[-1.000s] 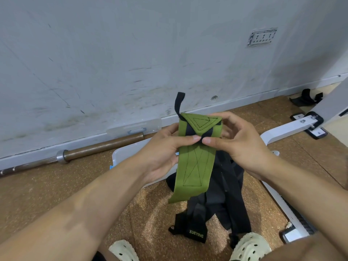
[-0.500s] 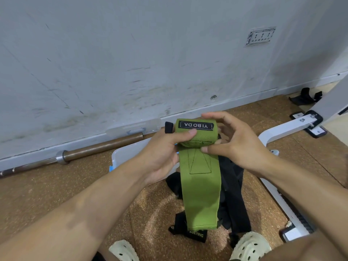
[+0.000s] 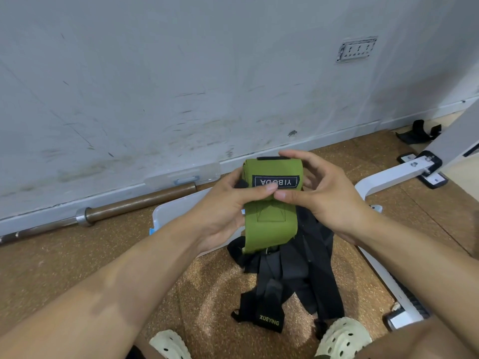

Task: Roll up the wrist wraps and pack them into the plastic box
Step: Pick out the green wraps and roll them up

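Green wrist wrap half-rolled in both hands above the cork floor [image 3: 77,255].

Behind the black wraps [image 3: 293,278] heaped on the floor lies the plastic box [image 3: 178,208]. Above that heap, left hand [image 3: 223,216] and right hand [image 3: 326,200] pinch the green wrist wrap [image 3: 269,200], fingers closed on its roll, tail hanging free.

Looks like a home gym or small training room: a barbell [image 3: 111,212] lies along the scuffed white wall [image 3: 181,86], the floor [image 3: 64,257] is speckled cork-brown matting, and a white bench frame [image 3: 388,177] stands at right.
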A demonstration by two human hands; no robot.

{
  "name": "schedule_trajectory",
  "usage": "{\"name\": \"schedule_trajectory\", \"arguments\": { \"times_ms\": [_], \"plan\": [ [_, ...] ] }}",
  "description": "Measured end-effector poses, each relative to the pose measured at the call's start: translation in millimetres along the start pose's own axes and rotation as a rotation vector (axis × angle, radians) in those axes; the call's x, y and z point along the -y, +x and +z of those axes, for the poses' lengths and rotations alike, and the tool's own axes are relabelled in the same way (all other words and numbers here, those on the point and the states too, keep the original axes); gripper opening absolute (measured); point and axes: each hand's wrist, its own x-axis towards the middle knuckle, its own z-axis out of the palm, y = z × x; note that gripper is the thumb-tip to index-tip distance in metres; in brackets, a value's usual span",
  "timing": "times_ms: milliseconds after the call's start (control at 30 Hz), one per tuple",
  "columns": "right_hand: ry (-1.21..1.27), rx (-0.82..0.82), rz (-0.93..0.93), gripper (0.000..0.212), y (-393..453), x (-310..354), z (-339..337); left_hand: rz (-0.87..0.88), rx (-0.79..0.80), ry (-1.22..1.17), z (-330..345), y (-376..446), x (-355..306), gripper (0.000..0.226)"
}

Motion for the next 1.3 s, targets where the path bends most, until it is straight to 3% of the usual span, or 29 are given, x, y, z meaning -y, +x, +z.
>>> {"name": "schedule_trajectory", "arguments": {
  "times_ms": [100,267,433,567,700,1000,1133,1300],
  "plan": [
    [-0.061,-0.041,-0.088,0.065,0,0,0,-0.080,0.016,-0.055,0,1,0,0.047],
    [-0.128,-0.016,-0.106,0.066,1,-6,-1,-0.058,-0.048,-0.079,-5,4,-2,0.036],
    [0.047,0.050,0.055,0.073,3,0,-4,-0.019,-0.043,-0.086,-7,4,-5,0.037],
    [0.143,0.107,0.247,0.058,4,3,-2,-0.003,-0.024,-0.060,-9,3,-8,0.037],
    [0.203,0.052,0.201,0.048,3,2,-3,-0.018,-0.052,-0.072,-7,2,-7,0.048],
    [0.069,0.003,0.036,0.056,0,-4,-2,-0.074,-0.051,-0.136,-8,2,-7,0.038],
    [0.229,0.062,0.187,0.063,5,4,-4,-0.010,-0.068,-0.125,-9,4,-9,0.041],
    [0.331,0.292,0.405,0.063,6,6,-11,0.001,-0.075,-0.118,-10,1,-9,0.053]
  ]
}}
